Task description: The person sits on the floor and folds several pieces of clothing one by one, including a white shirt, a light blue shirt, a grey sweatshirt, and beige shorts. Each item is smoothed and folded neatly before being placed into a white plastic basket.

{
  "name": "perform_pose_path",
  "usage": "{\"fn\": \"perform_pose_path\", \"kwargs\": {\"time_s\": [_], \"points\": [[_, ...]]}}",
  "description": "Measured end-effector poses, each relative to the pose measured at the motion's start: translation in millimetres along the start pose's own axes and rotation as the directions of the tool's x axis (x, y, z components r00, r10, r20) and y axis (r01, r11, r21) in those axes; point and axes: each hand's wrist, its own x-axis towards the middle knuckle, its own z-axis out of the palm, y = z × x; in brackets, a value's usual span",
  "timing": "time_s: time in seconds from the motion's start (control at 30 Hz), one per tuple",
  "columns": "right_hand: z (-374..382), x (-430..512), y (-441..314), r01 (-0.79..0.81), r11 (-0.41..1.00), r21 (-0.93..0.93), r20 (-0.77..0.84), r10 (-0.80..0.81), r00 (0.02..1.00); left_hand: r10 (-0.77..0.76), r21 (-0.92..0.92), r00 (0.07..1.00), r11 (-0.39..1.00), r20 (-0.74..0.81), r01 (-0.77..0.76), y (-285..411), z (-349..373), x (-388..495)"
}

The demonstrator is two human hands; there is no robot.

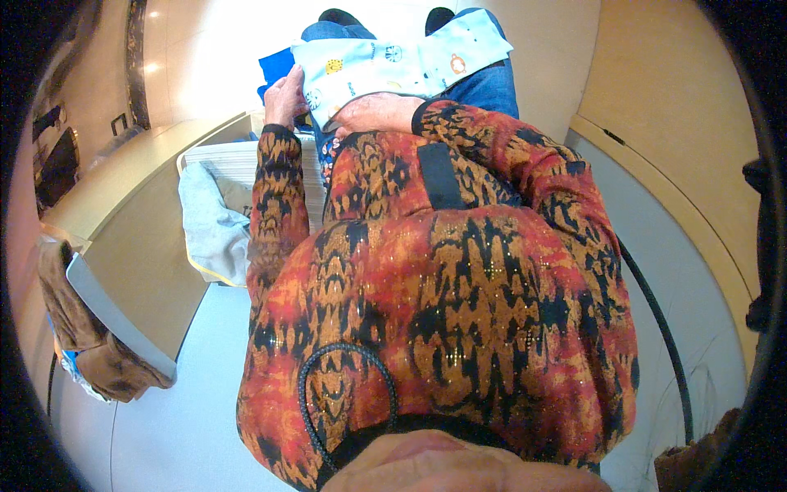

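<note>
A pale printed cloth (369, 64) with small animal pictures lies across the lap, over the blue jeans (486, 89). At its left edge is my left hand (284, 98), the thumb up against the cloth and the fingers partly hidden behind it. My right hand (381, 114) rests along the lower edge, its fingers pointing left near the cloth's bottom corner; whether they pinch it is unclear. A bright blue piece (276, 67), perhaps fabric, shows behind the left hand.
Left of the body stands an open wooden drawer or box (233, 126) with a ribbed light panel; a grey cloth with yellow edging (215, 240) hangs there. Brown fabric (104, 344) lies further left. A dark cord (658, 313) runs at right, near a wooden panel (664, 184).
</note>
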Motion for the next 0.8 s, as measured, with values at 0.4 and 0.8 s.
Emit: {"fn": "perform_pose_path", "kwargs": {"time_s": [0.4,0.8], "points": [[1.4,-1.2,-3.3,0.127,0.992,-0.013,-0.194,-0.127,0.973,0.562,0.546,0.803,0.744,-0.199,-0.386,-6.0,12.9,11.7],[4.8,1.9,-8.2,0.178,0.966,-0.186,-0.232,-0.22,0.947,0.55,0.483,0.797,0.784,-0.249,-0.39,-16.8,-26.4,10.4]]}}
